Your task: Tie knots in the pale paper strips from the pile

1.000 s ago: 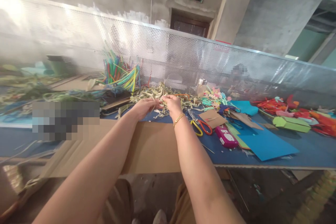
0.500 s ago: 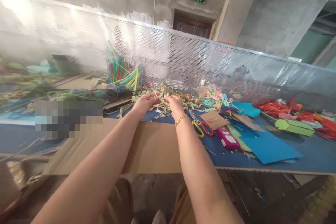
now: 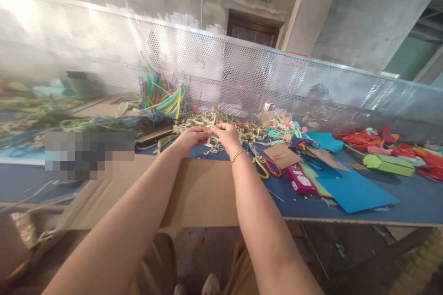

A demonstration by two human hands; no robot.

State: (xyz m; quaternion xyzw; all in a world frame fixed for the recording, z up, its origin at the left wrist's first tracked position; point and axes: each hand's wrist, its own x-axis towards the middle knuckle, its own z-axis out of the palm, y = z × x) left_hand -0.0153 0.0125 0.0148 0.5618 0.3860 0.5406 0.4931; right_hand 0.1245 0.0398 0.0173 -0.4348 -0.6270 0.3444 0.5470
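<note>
My left hand [image 3: 194,139] and my right hand [image 3: 227,136] reach forward over the blue table, their fingertips meeting. Each has its fingers pressed together in a pinch. Whatever small thing lies between them is too hidden to name. Just behind and around them spreads a heap of pale green and cream curled strips [image 3: 251,133], some hanging in view below the fingers. A brown cardboard sheet [image 3: 204,189] lies under my forearms at the near table edge.
Scissors with yellow handles [image 3: 261,169] and orange-red handles [image 3: 272,167], a magenta box [image 3: 300,180] and blue sheets [image 3: 353,191] lie to the right. Behind stand colourful pipe cleaners [image 3: 155,92], a clear jar [image 3: 267,115] and a perforated metal screen [image 3: 242,73].
My hands have drawn closer, the right fingertips shifting slightly left to meet the left ones. The things on the table look unmoved.
</note>
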